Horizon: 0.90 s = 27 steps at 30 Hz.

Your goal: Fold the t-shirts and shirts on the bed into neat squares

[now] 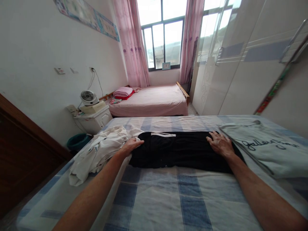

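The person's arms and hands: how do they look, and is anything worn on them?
No sleeve shows on the left forearm or the right forearm; both are bare down to the picture's lower edge. The left hand and the right hand wear no gloves. I see no watch, bracelet or ring, though very small details are too blurred to tell.

A home bedroom; 2 beds: checked bed (156,205), pink bed (154,101); pink curtains (131,41); glossy wardrobe (240,70).
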Available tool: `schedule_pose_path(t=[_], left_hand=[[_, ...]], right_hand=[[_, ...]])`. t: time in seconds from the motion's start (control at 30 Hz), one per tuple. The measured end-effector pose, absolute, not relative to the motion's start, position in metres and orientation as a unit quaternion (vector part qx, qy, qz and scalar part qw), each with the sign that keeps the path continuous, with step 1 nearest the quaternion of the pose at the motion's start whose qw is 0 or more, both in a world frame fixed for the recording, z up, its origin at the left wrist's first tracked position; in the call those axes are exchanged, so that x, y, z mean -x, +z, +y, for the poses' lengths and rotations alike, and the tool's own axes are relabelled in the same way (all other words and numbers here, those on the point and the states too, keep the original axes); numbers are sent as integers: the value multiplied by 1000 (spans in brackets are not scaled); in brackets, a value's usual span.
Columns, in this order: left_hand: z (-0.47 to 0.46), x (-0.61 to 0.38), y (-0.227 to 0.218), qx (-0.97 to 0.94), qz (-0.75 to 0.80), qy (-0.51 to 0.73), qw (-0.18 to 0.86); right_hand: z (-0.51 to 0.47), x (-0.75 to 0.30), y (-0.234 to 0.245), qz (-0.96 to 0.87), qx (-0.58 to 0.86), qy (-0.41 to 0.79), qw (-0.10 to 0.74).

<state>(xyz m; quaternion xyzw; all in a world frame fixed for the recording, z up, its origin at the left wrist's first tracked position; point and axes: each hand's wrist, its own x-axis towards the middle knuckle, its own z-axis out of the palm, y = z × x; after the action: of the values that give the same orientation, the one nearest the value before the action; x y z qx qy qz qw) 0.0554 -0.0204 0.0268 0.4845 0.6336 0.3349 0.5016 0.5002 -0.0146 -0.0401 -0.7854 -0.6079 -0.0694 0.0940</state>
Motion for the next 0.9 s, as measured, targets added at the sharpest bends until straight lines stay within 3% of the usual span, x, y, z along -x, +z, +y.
schedule_pose_path(t=[0.17,0.43,0.63,0.9], left_hand=[[-19,-62,21,-419,582,362,595],[-23,-70,17,-389,552,451,584],[-25,-108,46,-398,518,496,572],[-20,-249,90,-536,347,459,618]], right_hand=[[-16,-500,-41,-609,782,-75,109],[-28,-473,-30,-658,714,-171,169],[-34,-469,-24,-725,668,17,167],[-59,-516,4,-563,607,310,467]])
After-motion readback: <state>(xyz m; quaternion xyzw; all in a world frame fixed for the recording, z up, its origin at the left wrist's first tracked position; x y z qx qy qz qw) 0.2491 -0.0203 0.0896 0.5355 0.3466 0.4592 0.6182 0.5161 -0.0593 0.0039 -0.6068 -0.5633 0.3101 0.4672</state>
